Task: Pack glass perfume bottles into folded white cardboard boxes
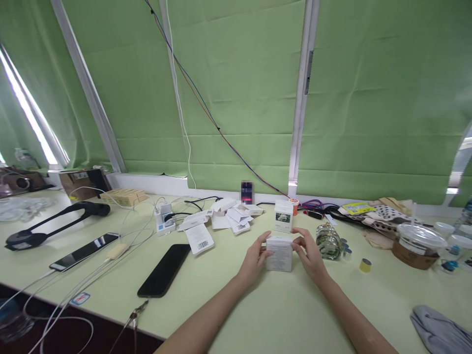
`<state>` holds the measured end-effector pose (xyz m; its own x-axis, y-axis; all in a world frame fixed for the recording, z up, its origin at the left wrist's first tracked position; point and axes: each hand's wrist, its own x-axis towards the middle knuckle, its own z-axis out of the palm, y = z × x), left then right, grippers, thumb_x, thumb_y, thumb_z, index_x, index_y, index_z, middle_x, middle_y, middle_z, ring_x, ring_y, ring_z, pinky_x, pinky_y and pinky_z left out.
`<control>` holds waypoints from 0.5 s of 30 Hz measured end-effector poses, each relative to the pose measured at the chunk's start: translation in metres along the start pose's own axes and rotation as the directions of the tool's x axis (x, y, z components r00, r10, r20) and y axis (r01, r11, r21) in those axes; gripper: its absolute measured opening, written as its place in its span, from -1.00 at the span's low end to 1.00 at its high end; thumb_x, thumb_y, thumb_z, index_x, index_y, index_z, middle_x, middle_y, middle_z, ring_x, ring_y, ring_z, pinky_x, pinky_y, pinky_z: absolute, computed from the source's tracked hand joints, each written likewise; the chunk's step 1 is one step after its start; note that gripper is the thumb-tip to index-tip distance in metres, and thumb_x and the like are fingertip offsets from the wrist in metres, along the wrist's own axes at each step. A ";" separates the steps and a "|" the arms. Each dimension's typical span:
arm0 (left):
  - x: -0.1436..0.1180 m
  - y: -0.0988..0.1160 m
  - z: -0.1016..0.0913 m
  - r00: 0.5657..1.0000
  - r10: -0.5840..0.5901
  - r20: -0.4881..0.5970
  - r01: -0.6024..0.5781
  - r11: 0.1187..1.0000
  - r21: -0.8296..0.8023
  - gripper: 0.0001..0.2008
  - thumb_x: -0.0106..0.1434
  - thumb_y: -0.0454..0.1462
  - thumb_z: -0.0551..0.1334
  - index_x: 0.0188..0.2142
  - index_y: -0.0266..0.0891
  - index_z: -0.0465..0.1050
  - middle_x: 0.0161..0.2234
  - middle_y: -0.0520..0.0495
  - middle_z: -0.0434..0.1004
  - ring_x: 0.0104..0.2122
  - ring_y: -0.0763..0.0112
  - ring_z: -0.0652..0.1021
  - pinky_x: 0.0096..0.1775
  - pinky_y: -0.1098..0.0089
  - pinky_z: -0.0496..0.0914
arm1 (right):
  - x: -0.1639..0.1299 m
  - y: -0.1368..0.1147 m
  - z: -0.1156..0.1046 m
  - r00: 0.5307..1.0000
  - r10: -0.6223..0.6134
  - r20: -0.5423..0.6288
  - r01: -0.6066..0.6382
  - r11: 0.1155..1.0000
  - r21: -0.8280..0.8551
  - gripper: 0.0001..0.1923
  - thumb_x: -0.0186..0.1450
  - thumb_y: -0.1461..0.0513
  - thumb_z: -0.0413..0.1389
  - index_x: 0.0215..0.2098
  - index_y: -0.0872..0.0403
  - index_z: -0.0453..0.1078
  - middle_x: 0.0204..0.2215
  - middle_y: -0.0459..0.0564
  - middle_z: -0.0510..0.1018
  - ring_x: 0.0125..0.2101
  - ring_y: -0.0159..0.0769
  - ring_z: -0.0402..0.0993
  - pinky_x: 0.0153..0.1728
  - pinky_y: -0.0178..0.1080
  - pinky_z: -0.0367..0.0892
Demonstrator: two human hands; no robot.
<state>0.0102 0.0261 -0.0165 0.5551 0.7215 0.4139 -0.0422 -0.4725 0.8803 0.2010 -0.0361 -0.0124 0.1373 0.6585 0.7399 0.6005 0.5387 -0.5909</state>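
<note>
A small white carton (pixel 279 257) printed with fine text stands upright on the table in front of me. My left hand (pixel 254 256) grips its left side, thumb on the near face. At the upper right corner, the fingertips of my right hand (pixel 310 254) are pinched on the edge. Just behind it is a second white carton (pixel 283 217) with a picture of white flowers. To the right of my right hand, several clear glass bottles (pixel 328 241) are grouped together, with small silver caps (pixel 347 252) beside them and a yellow-sided cap (pixel 365 265) lying apart.
Unfolded white cartons (pixel 199 239) lie back left of my hands, near a power strip (pixel 164 221). A black phone (pixel 164 271) and a cabled phone (pixel 86 251) lie to the left. On the right are a lidded plastic tub (pixel 420 238) and grey cloth (pixel 440 328).
</note>
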 end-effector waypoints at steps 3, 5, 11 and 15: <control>-0.001 -0.002 0.002 1.000 0.005 -0.023 -0.006 1.000 -0.026 -0.63 0.22 -0.32 0.12 0.04 -0.09 0.20 -0.09 -0.07 0.43 -0.22 0.34 0.55 -0.18 0.30 0.43 | 0.002 -0.005 0.000 0.995 0.077 -0.062 -0.074 0.996 0.042 -0.85 0.32 0.14 0.00 -0.29 0.04 0.32 -0.36 -0.02 0.39 -0.41 -0.31 0.37 -0.39 -0.26 0.33; -0.002 -0.003 0.003 0.999 0.014 -0.052 -0.016 0.999 -0.045 -0.69 0.22 -0.31 0.14 -0.04 -0.11 0.19 -0.08 -0.08 0.42 -0.23 0.34 0.55 -0.22 0.32 0.44 | 0.003 -0.010 0.000 0.992 0.104 -0.066 -0.103 0.994 0.022 -0.81 0.31 0.13 0.02 -0.41 0.04 0.31 -0.45 -0.05 0.38 -0.43 -0.30 0.34 -0.41 -0.27 0.29; -0.004 -0.003 0.005 0.983 0.088 -0.161 -0.091 0.996 -0.014 -0.76 0.19 -0.34 0.18 -0.15 -0.13 0.22 0.04 -0.11 0.24 -0.06 0.29 0.46 -0.12 0.26 0.44 | 0.003 -0.019 0.003 0.971 0.216 -0.102 -0.207 0.974 0.089 -0.71 0.28 0.04 0.05 -0.48 0.05 0.33 -0.50 -0.05 0.40 -0.48 -0.29 0.31 -0.45 -0.26 0.25; -0.004 0.001 0.005 0.971 0.116 -0.210 -0.122 0.992 -0.015 -0.81 0.18 -0.36 0.18 -0.20 -0.16 0.27 -0.03 -0.10 0.27 -0.05 0.30 0.42 -0.09 0.26 0.42 | 0.003 -0.015 0.003 0.977 0.207 -0.054 -0.200 0.973 0.113 -0.69 0.27 0.03 0.06 -0.51 0.04 0.32 -0.54 -0.07 0.37 -0.49 -0.30 0.29 -0.48 -0.27 0.24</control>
<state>0.0127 0.0203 -0.0184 0.3591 0.7518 0.5530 -0.1227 -0.5493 0.8265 0.1898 -0.0411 -0.0023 0.3011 0.7265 0.6178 0.4677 0.4521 -0.7595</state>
